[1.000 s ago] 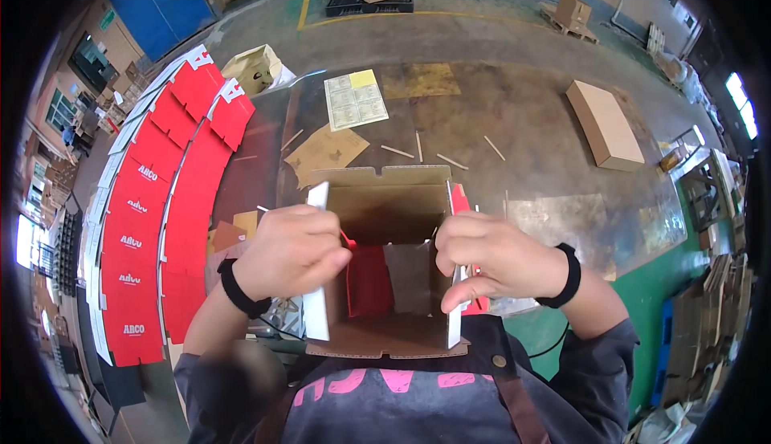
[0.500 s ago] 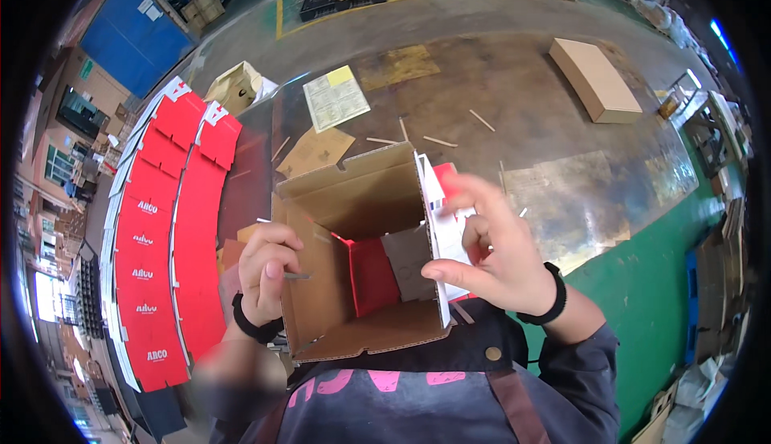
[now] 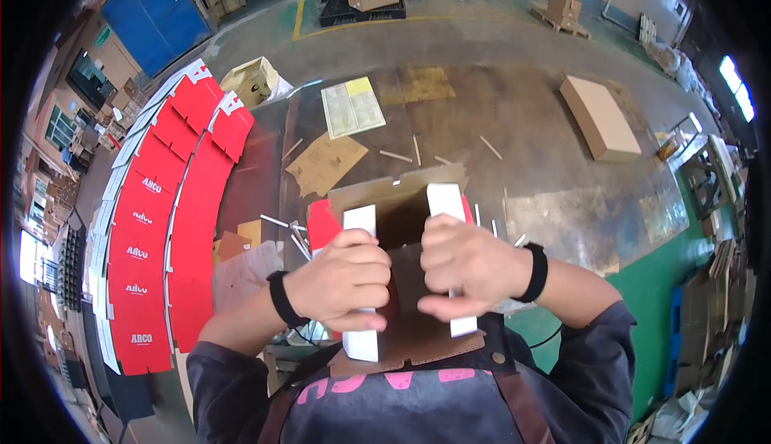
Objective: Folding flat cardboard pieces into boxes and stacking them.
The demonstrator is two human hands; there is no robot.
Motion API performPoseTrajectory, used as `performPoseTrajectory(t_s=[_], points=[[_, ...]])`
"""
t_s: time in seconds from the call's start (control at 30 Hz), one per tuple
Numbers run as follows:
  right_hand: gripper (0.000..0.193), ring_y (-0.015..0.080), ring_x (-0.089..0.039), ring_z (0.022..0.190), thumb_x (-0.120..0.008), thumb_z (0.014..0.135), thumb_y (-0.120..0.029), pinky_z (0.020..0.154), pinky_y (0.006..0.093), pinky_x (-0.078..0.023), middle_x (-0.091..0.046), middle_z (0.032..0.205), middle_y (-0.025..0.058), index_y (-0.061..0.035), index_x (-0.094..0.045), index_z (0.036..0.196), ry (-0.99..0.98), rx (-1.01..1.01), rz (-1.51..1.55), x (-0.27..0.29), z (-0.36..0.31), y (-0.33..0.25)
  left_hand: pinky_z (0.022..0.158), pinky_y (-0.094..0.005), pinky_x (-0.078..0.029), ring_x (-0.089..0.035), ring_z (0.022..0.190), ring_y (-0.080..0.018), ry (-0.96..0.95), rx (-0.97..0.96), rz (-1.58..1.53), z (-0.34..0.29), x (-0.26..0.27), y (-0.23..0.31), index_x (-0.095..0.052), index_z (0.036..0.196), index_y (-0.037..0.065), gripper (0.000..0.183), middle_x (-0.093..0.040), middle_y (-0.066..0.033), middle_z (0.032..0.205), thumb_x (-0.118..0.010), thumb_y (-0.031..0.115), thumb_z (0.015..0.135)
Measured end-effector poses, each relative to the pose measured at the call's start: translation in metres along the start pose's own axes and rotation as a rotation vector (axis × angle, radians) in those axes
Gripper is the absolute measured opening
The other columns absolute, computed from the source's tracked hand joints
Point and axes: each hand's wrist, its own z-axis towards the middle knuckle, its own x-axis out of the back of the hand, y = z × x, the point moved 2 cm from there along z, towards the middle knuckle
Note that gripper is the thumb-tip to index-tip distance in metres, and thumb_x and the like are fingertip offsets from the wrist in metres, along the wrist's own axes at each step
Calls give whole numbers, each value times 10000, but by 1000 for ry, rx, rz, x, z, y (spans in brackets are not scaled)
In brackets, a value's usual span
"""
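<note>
A person's left hand (image 3: 339, 279) and right hand (image 3: 475, 266) grip an open cardboard carton (image 3: 397, 192) by its white side flaps (image 3: 361, 217), fingers curled closed; the carton sits just before a dark apron (image 3: 385, 416). A brown worktable (image 3: 530, 135) stretches beyond.

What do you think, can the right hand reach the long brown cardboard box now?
Probably not: the right hand is curled over a white cardboard flap, and the long box lies far across the brown table.
</note>
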Motion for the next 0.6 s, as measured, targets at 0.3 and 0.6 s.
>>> performPoseTrajectory(t_s=[0.3, 0.6], points=[[364, 304, -609, 998, -720, 823, -418, 927, 449, -453, -660, 1045, 118, -68, -622, 828, 122, -169, -103, -2, -23, 1, 824, -409, -441, -605, 831, -264, 315, 129, -87, 11, -22, -12, -614, 794, 119, 247, -587, -63, 823, -743, 330, 811], [453, 317, -517, 1219, -777, 754, -456, 1149, 585, -251, -545, 1127, 122, -91, -614, 969, -91, -196, -184, -36, -37, 18, 1065, -506, -345, -566, 1073, -267, 118, 196, -58, 9, -67, -20, -613, 893, 110, 393, -591, -58, 982, -739, 468, 792]])
